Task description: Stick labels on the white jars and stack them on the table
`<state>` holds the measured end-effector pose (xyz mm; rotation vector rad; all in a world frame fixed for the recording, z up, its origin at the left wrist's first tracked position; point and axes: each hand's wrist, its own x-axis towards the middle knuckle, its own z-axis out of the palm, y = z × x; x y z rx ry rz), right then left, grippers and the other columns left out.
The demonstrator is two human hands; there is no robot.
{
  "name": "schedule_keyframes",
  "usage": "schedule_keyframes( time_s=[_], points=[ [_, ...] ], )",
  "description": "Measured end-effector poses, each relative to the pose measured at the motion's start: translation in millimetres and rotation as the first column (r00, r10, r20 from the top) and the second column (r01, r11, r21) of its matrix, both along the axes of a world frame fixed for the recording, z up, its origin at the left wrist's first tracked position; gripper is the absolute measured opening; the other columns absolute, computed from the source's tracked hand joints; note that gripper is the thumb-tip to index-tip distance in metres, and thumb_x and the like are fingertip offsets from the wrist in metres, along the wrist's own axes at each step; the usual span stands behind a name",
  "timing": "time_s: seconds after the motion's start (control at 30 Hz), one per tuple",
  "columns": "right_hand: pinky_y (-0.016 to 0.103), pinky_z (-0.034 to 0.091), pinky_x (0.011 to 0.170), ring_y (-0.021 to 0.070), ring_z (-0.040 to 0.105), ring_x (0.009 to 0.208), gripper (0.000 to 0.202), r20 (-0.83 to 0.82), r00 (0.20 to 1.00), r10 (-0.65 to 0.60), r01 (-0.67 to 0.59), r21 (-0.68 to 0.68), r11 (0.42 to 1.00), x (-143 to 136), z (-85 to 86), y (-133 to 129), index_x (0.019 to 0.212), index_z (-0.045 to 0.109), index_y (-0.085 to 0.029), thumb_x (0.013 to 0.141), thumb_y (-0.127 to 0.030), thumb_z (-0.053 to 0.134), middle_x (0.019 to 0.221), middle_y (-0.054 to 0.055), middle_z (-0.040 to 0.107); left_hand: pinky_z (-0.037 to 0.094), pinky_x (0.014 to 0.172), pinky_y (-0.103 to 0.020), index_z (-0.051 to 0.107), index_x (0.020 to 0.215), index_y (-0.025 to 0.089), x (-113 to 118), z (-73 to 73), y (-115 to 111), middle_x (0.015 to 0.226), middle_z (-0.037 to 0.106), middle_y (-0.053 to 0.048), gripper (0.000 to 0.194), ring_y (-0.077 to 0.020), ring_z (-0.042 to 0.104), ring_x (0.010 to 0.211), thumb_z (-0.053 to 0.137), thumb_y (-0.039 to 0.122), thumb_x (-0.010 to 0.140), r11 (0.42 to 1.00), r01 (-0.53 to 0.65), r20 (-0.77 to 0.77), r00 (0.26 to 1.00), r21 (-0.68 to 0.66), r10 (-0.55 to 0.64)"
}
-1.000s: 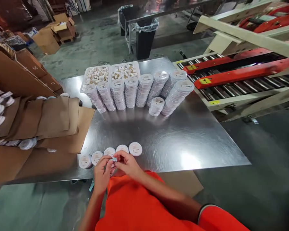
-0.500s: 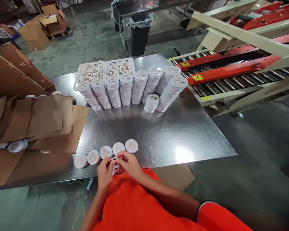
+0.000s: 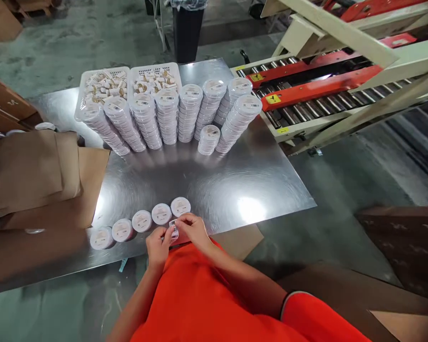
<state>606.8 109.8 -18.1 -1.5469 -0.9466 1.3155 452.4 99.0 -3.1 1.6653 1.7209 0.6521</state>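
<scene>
Close to my body, at the table's near edge, my left hand (image 3: 158, 244) is closed around a small strip of white printed labels (image 3: 174, 234). My right hand (image 3: 195, 232) pinches the strip's upper end between thumb and fingers. Just beyond the hands, several round lidded tubs (image 3: 141, 221) stand in a slanting row, with printed labels on their tops. The right-most tub (image 3: 180, 206) is nearest my right fingertips.
Tall stacks of similar tubs (image 3: 190, 114) and a shorter stack (image 3: 209, 140) stand farther back on the metal table (image 3: 153, 175). Behind are white baskets (image 3: 79, 102) of small capped pieces. Cardboard (image 3: 89, 180) lies left; a roller conveyor (image 3: 306, 111) borders the right.
The view has shifted, so the table and tubs appear farther left and higher. Both hands stay together on the labels, whose upper end now shows dark print between the fingers.
</scene>
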Motion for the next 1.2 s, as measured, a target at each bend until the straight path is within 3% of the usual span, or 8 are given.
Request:
schedule_keyframes(
  time_s=[0.1, 0.2, 0.27, 0.37, 0.57, 0.97, 1.07, 1.2],
  points=[
    [0.029, 0.046, 0.072, 0.0166, 0.058, 0.073, 0.027, 0.162, 0.978, -0.133, 0.137, -0.015, 0.990, 24.4, -29.9, 11.9, 0.073, 0.067, -0.020, 0.080, -0.045, 0.063, 0.076, 0.002, 0.065, 0.046, 0.059, -0.025, 0.063, 0.063, 0.019, 4.7, -14.9, 2.3, 0.066, 0.070, -0.003, 0.040, -0.0145, 0.062, 0.060, 0.049, 0.039, 0.095, 0.985, 0.173, -0.084, 0.981, -0.009, -0.174],
    [0.031, 0.045, 0.075, 0.0183, 0.058, 0.077, 0.021, 0.328, 0.942, -0.072, 0.094, -0.052, 0.994, 45.5, -58.4, 24.8, 0.069, 0.063, -0.020, 0.081, -0.037, 0.060, 0.076, 0.003, 0.063, 0.054, 0.085, -0.031, 0.068, 0.069, 0.020, 14.9, -29.3, 7.0, 0.109, 0.077, -0.008, 0.026, -0.0204, 0.071, 0.098, 0.057, 0.027, 0.091, 0.926, 0.377, -0.126, 0.917, -0.029, -0.378],
    [0.031, 0.044, 0.075, 0.0187, 0.057, 0.078, 0.018, 0.381, 0.924, 0.018, 0.015, -0.083, 0.996, 52.1, -72.0, 30.3, 0.065, 0.060, -0.020, 0.080, -0.029, 0.060, 0.072, 0.002, 0.061, 0.048, 0.106, -0.040, 0.071, 0.073, 0.020, 23.5, -38.3, 10.9, 0.132, 0.068, -0.010, 0.018, -0.0253, 0.061, 0.124, 0.059, 0.019, 0.088, 0.850, 0.525, -0.225, 0.824, -0.044, -0.520],
    [0.030, 0.043, 0.075, 0.0183, 0.056, 0.079, 0.017, 0.411, 0.908, 0.079, -0.038, -0.107, 0.994, 51.1, -83.3, 33.1, 0.063, 0.059, -0.020, 0.080, -0.022, 0.059, 0.070, 0.002, 0.061, 0.037, 0.116, -0.050, 0.075, 0.084, 0.017, 33.1, -50.0, 16.1, 0.142, 0.060, -0.014, 0.016, -0.0293, 0.049, 0.138, 0.059, 0.016, 0.087, 0.745, 0.658, -0.373, 0.668, -0.110, -0.644],
    [0.027, 0.043, 0.072, 0.0155, 0.056, 0.076, 0.016, 0.458, 0.882, 0.110, -0.039, -0.161, 0.986, 42.1, -89.7, 32.2, 0.067, 0.062, -0.019, 0.083, -0.022, 0.058, 0.075, 0.001, 0.060, 0.035, 0.116, -0.055, 0.076, 0.095, 0.017, 34.3, -61.6, 19.9, 0.143, 0.059, -0.013, 0.021, -0.0308, 0.050, 0.136, 0.055, 0.016, 0.088, 0.711, 0.667, -0.404, 0.601, -0.222, -0.690],
    [0.024, 0.045, 0.073, 0.0128, 0.060, 0.079, 0.013, 0.564, 0.803, 0.190, -0.031, -0.280, 0.960, 34.5, -78.5, 36.7, 0.078, 0.069, -0.018, 0.086, -0.020, 0.060, 0.097, 0.004, 0.064, 0.033, 0.115, -0.057, 0.076, 0.094, 0.020, 36.6, -55.7, 25.3, 0.144, 0.058, -0.009, 0.022, -0.0305, 0.047, 0.139, 0.054, 0.017, 0.090, 0.713, 0.625, -0.336, 0.629, -0.316, -0.701],
    [0.023, 0.043, 0.070, 0.0122, 0.061, 0.078, 0.013, 0.615, 0.739, 0.276, -0.071, -0.337, 0.939, 33.4, -69.6, 39.7, 0.080, 0.069, -0.019, 0.089, -0.021, 0.060, 0.103, 0.005, 0.064, 0.033, 0.116, -0.058, 0.076, 0.093, 0.021, 36.2, -54.2, 26.6, 0.145, 0.058, -0.009, 0.023, -0.0309, 0.047, 0.139, 0.053, 0.017, 0.091, 0.714, 0.617, -0.322, 0.637, -0.331, -0.700],
    [0.027, 0.040, 0.066, 0.0179, 0.064, 0.079, 0.015, 0.695, 0.550, 0.464, -0.152, -0.463, 0.873, 36.7, -61.6, 52.6, 0.087, 0.069, -0.018, 0.087, -0.033, 0.067, 0.101, 0.009, 0.068, 0.032, 0.115, -0.061, 0.076, 0.095, 0.019, 36.6, -52.9, 26.5, 0.144, 0.058, -0.010, 0.025, -0.0324, 0.047, 0.139, 0.052, 0.014, 0.091, 0.721, 0.605, -0.306, 0.654, -0.339, -0.692]
  ],
)
